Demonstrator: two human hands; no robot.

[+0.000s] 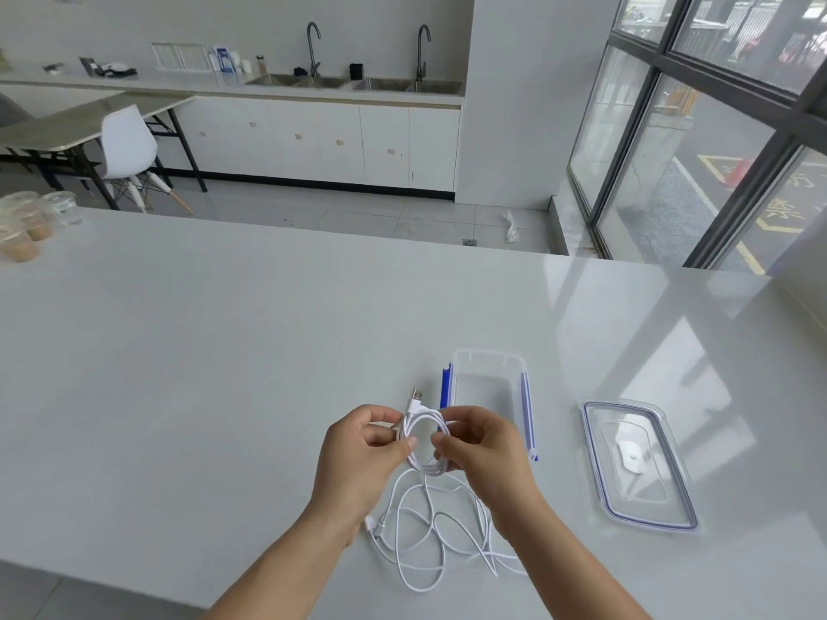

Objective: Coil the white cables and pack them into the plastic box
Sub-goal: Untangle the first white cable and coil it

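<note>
Far to my left, at the edge of the pale tabletop, stands a cluster of clear plastic cups; I count about four, two with something brownish in them, though the nearest ones overlap and I cannot be sure of the number.

My left hand is raised just above the tabletop, its fingers pinched on the left side of a small coil of white cable. The coil shows several turns lying together; I cannot count them exactly. One plug sticks up from the top of the coil, pointing away from me.

My right hand faces the left one, its fingers gripping the right side of the same coil, so both hands are closed on it.

Below the coil, between my two forearms, the loose white cable lies in tangled loops on the tabletop. I see one small connector at its left end. Whether this is one cable or two I cannot tell.

Just beyond my right hand sits one clear plastic box, open, with two blue latches, one on each long side. Nothing lies inside it.

Further right, apart from the box, lies its one clear lid with a bluish seal round the rim, flat on the tabletop.
</note>
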